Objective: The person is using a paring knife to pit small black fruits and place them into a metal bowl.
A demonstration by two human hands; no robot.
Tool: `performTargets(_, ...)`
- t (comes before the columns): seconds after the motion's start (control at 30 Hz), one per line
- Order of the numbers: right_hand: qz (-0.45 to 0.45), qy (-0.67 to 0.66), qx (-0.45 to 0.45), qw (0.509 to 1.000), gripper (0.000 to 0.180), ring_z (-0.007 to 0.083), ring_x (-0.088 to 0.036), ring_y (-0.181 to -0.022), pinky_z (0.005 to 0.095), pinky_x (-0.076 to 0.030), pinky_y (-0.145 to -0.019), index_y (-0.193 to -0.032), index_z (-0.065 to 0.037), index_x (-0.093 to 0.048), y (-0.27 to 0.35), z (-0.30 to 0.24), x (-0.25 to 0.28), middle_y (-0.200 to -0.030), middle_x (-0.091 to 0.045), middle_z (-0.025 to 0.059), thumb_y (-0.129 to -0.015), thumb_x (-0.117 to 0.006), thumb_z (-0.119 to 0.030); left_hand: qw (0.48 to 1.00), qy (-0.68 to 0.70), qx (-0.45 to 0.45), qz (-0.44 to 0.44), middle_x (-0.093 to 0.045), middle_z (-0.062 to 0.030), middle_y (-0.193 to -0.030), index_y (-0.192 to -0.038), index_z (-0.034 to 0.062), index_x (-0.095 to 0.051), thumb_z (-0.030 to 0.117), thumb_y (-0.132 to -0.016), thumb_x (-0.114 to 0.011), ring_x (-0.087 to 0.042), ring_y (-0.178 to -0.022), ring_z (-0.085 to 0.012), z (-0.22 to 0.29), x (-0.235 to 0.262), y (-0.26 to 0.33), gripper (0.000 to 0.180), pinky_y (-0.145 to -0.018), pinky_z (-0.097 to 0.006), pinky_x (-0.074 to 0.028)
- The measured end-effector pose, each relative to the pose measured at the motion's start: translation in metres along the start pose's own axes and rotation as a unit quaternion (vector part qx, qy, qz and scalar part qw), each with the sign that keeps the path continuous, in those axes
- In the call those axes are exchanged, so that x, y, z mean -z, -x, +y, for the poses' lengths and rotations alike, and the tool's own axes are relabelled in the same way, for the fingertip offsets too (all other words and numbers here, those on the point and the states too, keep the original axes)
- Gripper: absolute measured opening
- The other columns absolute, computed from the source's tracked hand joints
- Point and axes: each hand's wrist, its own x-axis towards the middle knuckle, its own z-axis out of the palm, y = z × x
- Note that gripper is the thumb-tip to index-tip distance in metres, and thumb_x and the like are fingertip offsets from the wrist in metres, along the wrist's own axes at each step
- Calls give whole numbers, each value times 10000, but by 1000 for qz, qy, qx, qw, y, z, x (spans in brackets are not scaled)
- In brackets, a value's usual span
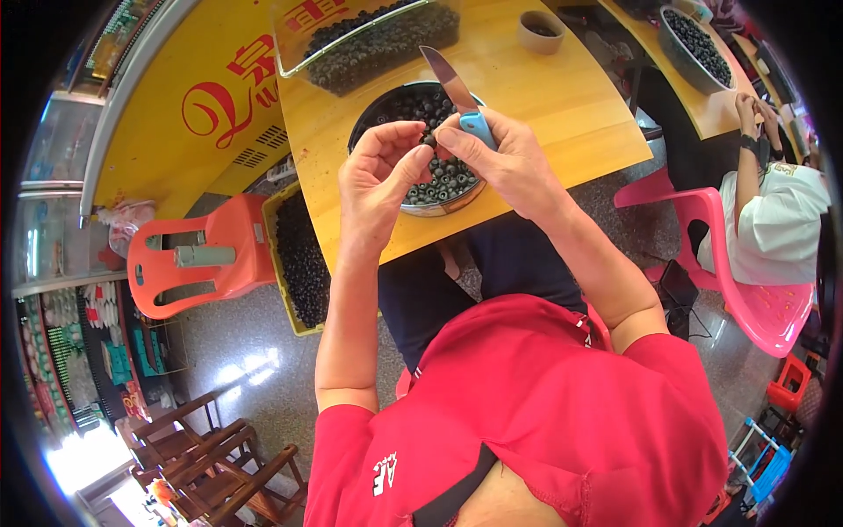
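My left hand (379,167) and my right hand (502,158) meet over a round metal bowl (428,207) full of small dark round fruits. Together the fingertips pinch one small dark fruit (429,139). My right hand also grips a knife (457,92) with a light blue handle, its blade pointing up and away. The bowl rests near the front edge of a yellow wooden table (562,97).
A clear tub (369,39) of dark fruits and a small cup (540,31) stand farther back on the table. A yellow crate (300,259) of dark fruits and an orange chair (198,255) are at the left. Another person (773,211) sits on a pink chair (755,299) at the right.
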Motion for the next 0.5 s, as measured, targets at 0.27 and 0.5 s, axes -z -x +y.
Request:
performTargets(0.27,-8,-11,-14,1000,217,38,-509,-660,187,-406,-585,-988,-8,-641,-3,-4,-4,-791,-610,-7,-921,-634,-214,1000,-12,-21,-1,-649,-51,-968,-1109,-11,-571,9,-869,-659,-615,-869,-89,-4,-3,4,256,-729,-212,-495)
performTargets(0.5,-8,-3,-33,999,211,3,-413,-547,166,-294,-461,-975,-42,-654,0,-12,-4,-693,-551,-51,-891,-668,-235,998,-1,-56,9,-626,-65,-983,-1103,-15,-576,22,-875,-657,-609,-850,-103,-11,-6,7,245,-727,-217,-484)
